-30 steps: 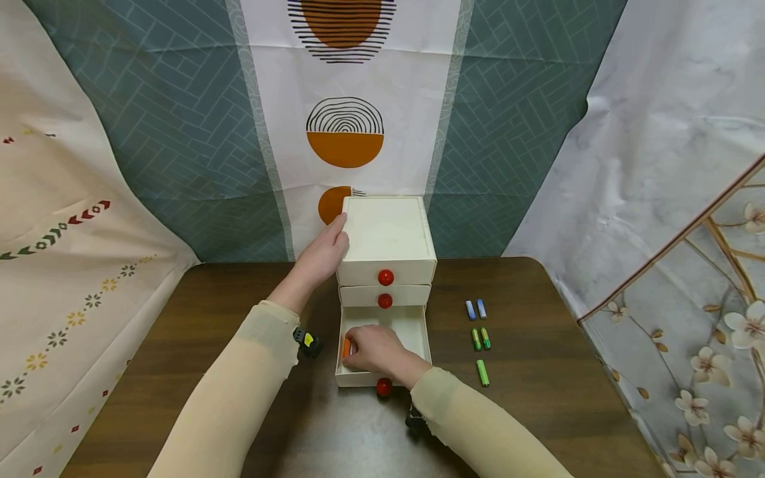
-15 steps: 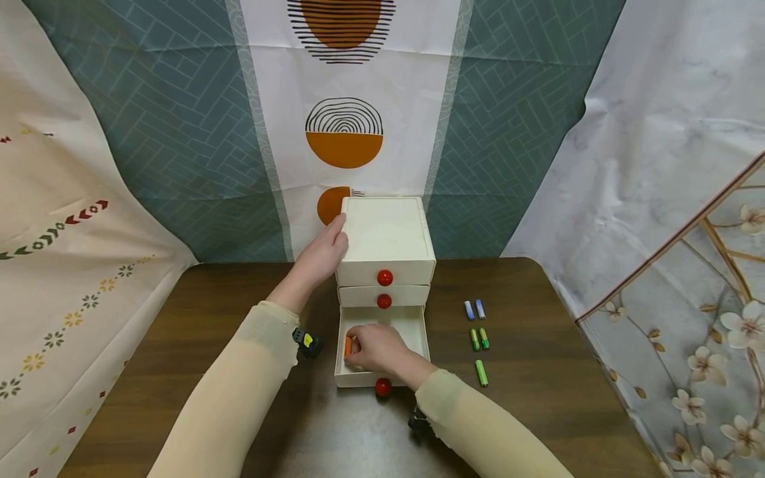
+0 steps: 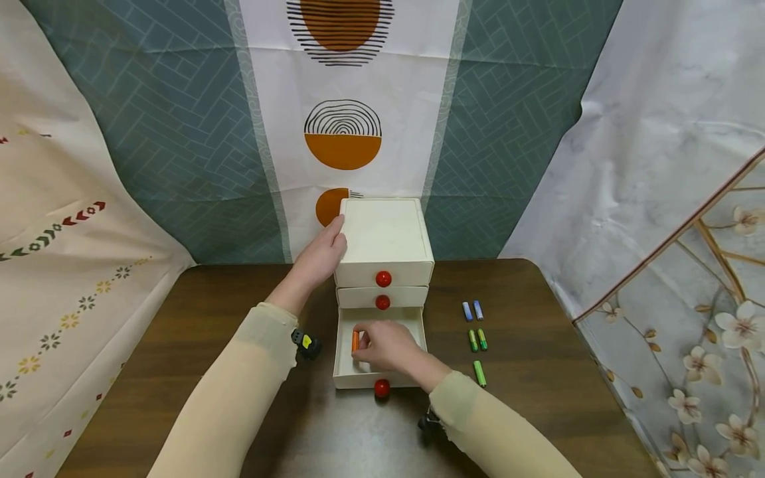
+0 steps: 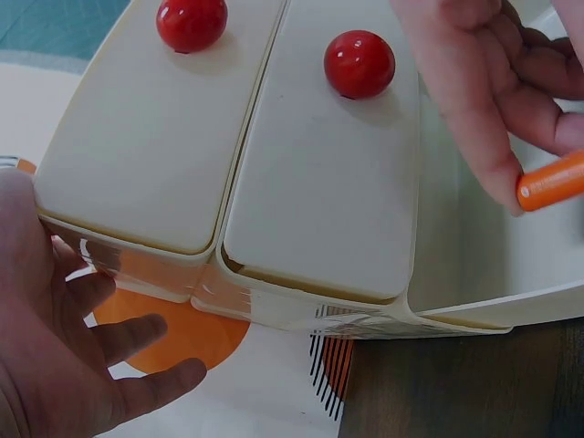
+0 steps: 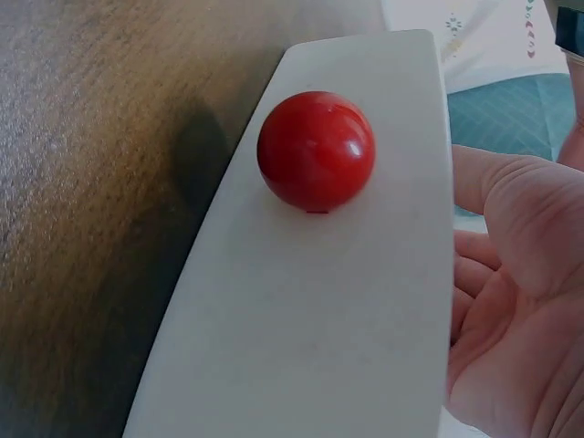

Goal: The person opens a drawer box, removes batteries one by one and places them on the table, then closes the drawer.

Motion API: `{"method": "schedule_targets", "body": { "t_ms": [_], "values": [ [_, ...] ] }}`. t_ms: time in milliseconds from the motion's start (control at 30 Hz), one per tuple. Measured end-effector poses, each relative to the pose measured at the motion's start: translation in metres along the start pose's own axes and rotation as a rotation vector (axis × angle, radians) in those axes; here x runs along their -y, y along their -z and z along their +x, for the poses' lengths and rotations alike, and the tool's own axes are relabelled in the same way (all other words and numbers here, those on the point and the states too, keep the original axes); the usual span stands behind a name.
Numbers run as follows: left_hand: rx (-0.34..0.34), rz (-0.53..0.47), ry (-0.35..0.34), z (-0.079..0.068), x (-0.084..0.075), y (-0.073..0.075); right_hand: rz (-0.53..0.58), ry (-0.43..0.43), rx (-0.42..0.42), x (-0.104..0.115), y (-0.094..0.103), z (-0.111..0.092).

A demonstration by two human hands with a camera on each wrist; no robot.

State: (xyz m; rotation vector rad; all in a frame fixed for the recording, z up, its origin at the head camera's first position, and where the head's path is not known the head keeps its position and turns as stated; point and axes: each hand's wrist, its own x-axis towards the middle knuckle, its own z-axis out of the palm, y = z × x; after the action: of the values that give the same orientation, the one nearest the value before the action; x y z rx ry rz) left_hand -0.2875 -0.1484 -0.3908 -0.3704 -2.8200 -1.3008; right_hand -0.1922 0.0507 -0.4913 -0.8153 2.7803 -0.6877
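Note:
A white cabinet (image 3: 385, 229) of small drawers stands on the table, its bottom drawer (image 3: 354, 382) pulled out. My right hand (image 3: 391, 346) is inside that drawer, pinching an orange battery (image 3: 355, 340) between thumb and fingertips. The left wrist view shows one end of the orange battery (image 4: 552, 185) sticking out at those fingertips. Against the cabinet's upper left side rests my left hand (image 3: 317, 260), fingers extended and spread. In the right wrist view, the drawer's front panel (image 5: 301, 310) with its red knob (image 5: 317, 151) covers the fingertips and the battery.
Right of the cabinet lie two blue-and-white batteries (image 3: 473, 311), two green-and-yellow ones (image 3: 478, 340) and one light green battery (image 3: 480, 373) on the dark wooden table (image 3: 538, 398). Two drawers above are closed, each with a red knob (image 3: 384, 279). Patterned cloths (image 3: 520, 119) hang around the table.
My right hand has shifted right with the orange battery, away from the drawer's left wall. The left hand stays at the cabinet's side.

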Motion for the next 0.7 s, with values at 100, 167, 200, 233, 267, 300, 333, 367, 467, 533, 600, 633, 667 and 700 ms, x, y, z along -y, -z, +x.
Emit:
{"method": "schedule_targets", "body": {
  "t_ms": [100, 167, 200, 233, 267, 300, 333, 367, 467, 533, 600, 633, 667, 700],
  "values": [
    [0.001, 0.0, -0.001, 0.0, 0.001, 0.0, 0.009, 0.001, -0.001, -0.002, 0.003, -0.002],
    [0.002, 0.0, 0.001, 0.0, 0.002, -0.001, 0.014, 0.0, 0.001, -0.003, 0.005, -0.003],
    [0.001, 0.001, 0.002, 0.001, 0.002, -0.001, 0.015, 0.0, 0.001, -0.004, 0.006, -0.003],
    [0.0, 0.002, 0.004, 0.001, 0.002, -0.001, 0.017, 0.002, 0.0, -0.004, 0.007, -0.004],
    [0.0, 0.003, 0.006, 0.001, 0.002, -0.001, 0.019, 0.002, 0.0, -0.005, 0.008, -0.004],
    [0.0, 0.004, 0.006, 0.001, 0.002, -0.001, 0.022, 0.004, -0.001, -0.005, 0.009, -0.005],
    [-0.002, 0.004, 0.005, 0.001, 0.001, -0.001, 0.024, 0.005, -0.003, -0.006, 0.01, -0.006],
    [-0.002, 0.004, 0.006, 0.001, 0.001, -0.001, 0.026, 0.009, -0.004, -0.006, 0.011, -0.006],
    [0.0, 0.0, 0.009, 0.001, 0.001, -0.001, 0.04, 0.019, -0.006, -0.006, 0.014, -0.009],
    [0.001, -0.002, 0.011, 0.001, 0.002, -0.001, 0.046, 0.027, -0.009, -0.007, 0.016, -0.011],
    [0.002, -0.006, 0.008, 0.001, 0.002, -0.001, 0.05, 0.031, -0.013, -0.008, 0.018, -0.013],
    [0.002, -0.008, 0.006, 0.001, 0.002, -0.001, 0.051, 0.032, -0.015, -0.009, 0.018, -0.014],
    [0.002, -0.009, 0.004, 0.001, 0.002, -0.001, 0.051, 0.033, -0.017, -0.009, 0.019, -0.015],
    [0.001, -0.009, 0.001, 0.001, 0.002, -0.001, 0.053, 0.034, -0.019, -0.01, 0.019, -0.016]
  ]
}}
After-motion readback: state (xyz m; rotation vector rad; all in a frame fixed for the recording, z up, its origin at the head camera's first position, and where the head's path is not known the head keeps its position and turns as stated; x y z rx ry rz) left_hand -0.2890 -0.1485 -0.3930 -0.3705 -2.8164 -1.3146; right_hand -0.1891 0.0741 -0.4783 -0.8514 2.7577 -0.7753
